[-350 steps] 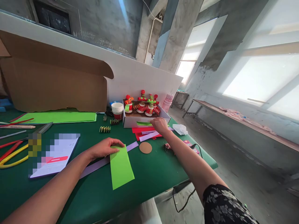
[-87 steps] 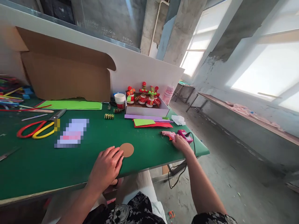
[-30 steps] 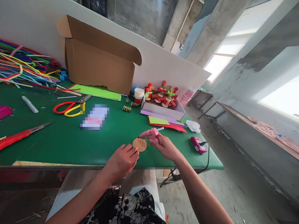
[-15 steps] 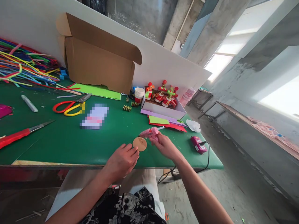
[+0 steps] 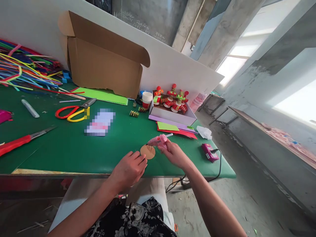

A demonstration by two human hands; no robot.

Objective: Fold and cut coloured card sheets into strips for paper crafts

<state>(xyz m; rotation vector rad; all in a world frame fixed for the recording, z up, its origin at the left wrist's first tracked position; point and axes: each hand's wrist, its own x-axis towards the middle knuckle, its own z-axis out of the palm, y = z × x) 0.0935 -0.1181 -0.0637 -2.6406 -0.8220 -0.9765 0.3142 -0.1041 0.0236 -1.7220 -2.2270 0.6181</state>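
My right hand (image 5: 174,153) grips a pink glue gun (image 5: 159,141) with a white glue stick poking out of its back. Its nozzle points left, at the far edge of a round tan cardboard disc (image 5: 148,153). My left hand (image 5: 130,167) is closed on the disc's near left edge, thumb and fingers pinching it. Whether the nozzle touches the disc I cannot tell.
A white box (image 5: 170,115) of red and green paper figures stands at the back, beside paper cups (image 5: 147,98). Colored paper (image 5: 177,131) lies in front. Scissors (image 5: 76,110) and a red-handled knife (image 5: 22,143) lie left. A corded purple box (image 5: 209,152) sits right.
Almost nothing differs. Both hands, the glue gun and the disc hold the same place, while the view has shifted very slightly.
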